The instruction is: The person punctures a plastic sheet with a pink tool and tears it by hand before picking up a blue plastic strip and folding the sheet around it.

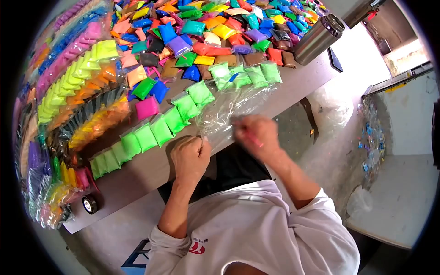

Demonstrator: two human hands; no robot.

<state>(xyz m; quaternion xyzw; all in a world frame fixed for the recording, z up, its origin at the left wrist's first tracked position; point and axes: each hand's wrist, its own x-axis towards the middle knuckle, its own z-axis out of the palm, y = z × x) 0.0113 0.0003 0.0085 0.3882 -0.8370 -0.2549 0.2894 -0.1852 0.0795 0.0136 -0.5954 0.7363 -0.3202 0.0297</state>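
Observation:
At the table's front edge, my left hand [191,153] is closed, its fingers curled at the lower left corner of a clear plastic bag [220,117]. My right hand [256,135], smeared by motion, is curled at the bag's right side with a thin pink item [253,139] in or against it. Several light green packets [221,75] lie at the top of the bag. Beyond my left hand runs a slanting row of light green packets [160,130]. One magenta packet [146,107] lies behind that row.
Many coloured packets [224,31] are heaped at the table's back. Rows of bagged packets [75,78] line the left side. A steel flask [318,40] and phone [335,60] are at the back right. A tape roll [90,204] stands at the front left.

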